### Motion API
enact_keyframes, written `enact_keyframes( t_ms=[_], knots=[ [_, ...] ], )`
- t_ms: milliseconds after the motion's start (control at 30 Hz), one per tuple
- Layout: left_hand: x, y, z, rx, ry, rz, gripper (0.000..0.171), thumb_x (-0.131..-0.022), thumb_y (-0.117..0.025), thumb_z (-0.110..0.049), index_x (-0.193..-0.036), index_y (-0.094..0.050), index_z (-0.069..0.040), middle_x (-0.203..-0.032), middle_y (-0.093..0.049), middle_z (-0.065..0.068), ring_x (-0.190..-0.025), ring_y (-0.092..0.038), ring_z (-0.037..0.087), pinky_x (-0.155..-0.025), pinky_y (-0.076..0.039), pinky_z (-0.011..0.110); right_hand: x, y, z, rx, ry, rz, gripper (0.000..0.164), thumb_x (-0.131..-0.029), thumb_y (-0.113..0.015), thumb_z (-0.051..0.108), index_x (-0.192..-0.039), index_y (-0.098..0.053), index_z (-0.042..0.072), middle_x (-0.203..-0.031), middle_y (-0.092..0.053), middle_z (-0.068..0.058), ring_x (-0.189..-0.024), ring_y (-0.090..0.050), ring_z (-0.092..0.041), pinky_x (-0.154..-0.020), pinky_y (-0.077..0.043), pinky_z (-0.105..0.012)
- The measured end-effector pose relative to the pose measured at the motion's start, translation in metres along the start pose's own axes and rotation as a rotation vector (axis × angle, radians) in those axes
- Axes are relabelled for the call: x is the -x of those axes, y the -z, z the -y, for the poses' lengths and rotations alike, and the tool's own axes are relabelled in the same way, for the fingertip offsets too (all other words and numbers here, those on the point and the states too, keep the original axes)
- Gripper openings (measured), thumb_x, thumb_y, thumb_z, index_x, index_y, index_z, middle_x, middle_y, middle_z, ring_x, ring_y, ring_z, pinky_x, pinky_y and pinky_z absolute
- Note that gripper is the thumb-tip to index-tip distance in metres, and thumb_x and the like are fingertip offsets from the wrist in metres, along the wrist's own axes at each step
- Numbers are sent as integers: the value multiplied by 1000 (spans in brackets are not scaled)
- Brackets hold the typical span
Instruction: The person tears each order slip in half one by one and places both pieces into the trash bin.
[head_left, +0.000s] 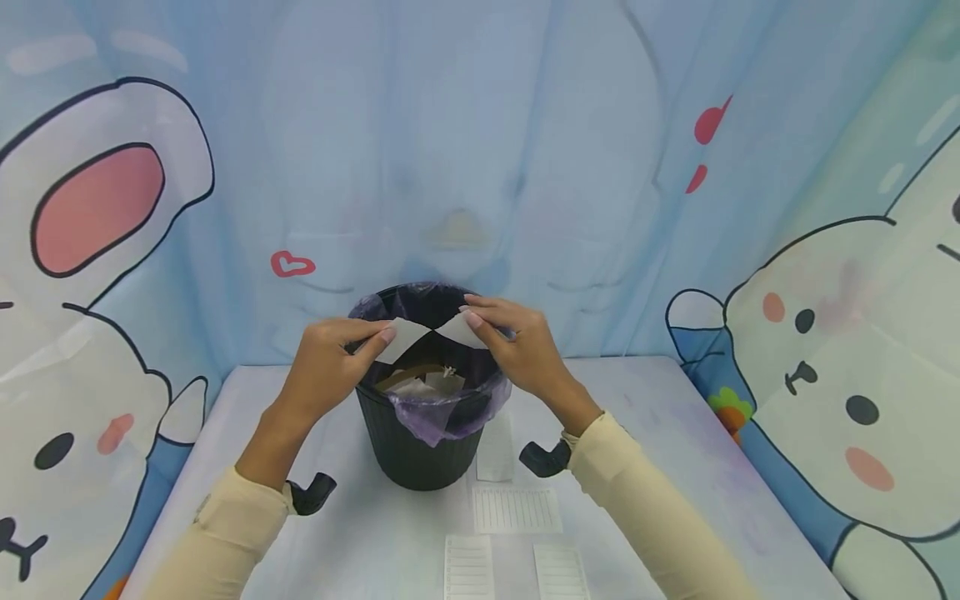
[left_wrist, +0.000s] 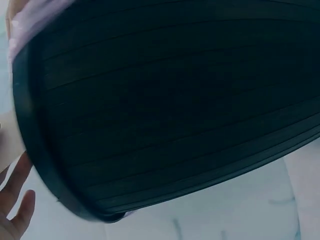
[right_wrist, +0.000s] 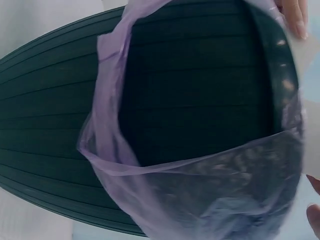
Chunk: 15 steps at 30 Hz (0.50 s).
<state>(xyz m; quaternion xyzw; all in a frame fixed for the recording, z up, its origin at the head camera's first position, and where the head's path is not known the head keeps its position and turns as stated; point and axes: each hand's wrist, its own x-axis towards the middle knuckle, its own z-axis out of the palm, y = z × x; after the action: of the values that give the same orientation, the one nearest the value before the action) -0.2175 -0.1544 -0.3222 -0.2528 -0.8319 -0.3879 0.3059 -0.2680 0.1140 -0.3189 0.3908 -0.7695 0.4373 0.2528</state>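
Note:
Over the mouth of a black ribbed bin (head_left: pixel 420 454), my left hand (head_left: pixel 330 358) pinches a white piece of paper (head_left: pixel 405 337) between thumb and fingers. Another white paper piece (head_left: pixel 459 332) is pinched by my right hand (head_left: pixel 525 346). The two pieces come together at a narrow point midway between the hands. A thin purple bag (head_left: pixel 435 421) lines the bin and folds down over its rim. Inside lie pale paper scraps (head_left: pixel 444 383) and a brownish curved item. In the right wrist view, the purple liner (right_wrist: pixel 107 100) hangs loosely down the bin's side.
Right of the bin, a blank-looking paper slip (head_left: pixel 495 450) lies on the white table (head_left: pixel 330 550). Nearer are a lined sheet (head_left: pixel 517 511) and two more lined slips, one left (head_left: pixel 468 571) and one right (head_left: pixel 562 575). A blue cartoon curtain (head_left: pixel 465 167) hangs behind.

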Motion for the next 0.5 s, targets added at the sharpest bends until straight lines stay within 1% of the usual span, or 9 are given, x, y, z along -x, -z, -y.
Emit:
enact_keyframes(
  t_ms=[100,200,300,400,433,500],
  knots=[
    [-1,-5,2,-13,45,66,24,-92,-74,-15,-114,-76,-6,-109,-76,10,-102,-72,28,-84,-59,43,2,-3,-4,14,-39,18,25,-98,-65,10,-121,-72,3,-129,-68,-14,-123,-63,-28,-101,-52,-45],
    [0,-7,4,-32,87,121,29,-92,-74,-15,-119,-73,-4,-113,-75,12,-108,-70,31,-90,-57,47,5,-3,-6,49,-85,46,35,-100,-63,17,-132,-65,3,-131,-67,-15,-123,-63,-28,-104,-49,-48],
    [3,-6,7,-48,125,153,36,-92,-75,-15,-125,-70,-3,-115,-74,12,-113,-68,32,-95,-55,50,7,-2,-7,95,-124,65,48,-103,-58,36,-140,-58,6,-134,-65,-14,-123,-62,-28,-105,-47,-50],
    [5,-4,8,-59,144,168,44,-91,-76,-19,-132,-65,-4,-117,-74,13,-117,-66,33,-98,-52,52,8,2,-6,123,-159,65,63,-101,-51,55,-143,-55,8,-136,-63,-13,-125,-60,-28,-106,-45,-54],
    [5,-2,8,-60,147,173,47,-91,-76,-20,-134,-64,-5,-118,-74,12,-118,-65,32,-99,-51,52,9,4,-6,127,-173,63,66,-100,-49,59,-144,-54,10,-137,-63,-12,-127,-59,-27,-106,-45,-55],
    [6,1,6,-68,140,186,54,-90,-77,-22,-139,-59,-6,-121,-72,13,-122,-63,33,-101,-49,53,10,9,-5,119,-194,58,69,-99,-49,63,-146,-52,12,-138,-62,-11,-129,-57,-27,-106,-44,-56]
  ],
)
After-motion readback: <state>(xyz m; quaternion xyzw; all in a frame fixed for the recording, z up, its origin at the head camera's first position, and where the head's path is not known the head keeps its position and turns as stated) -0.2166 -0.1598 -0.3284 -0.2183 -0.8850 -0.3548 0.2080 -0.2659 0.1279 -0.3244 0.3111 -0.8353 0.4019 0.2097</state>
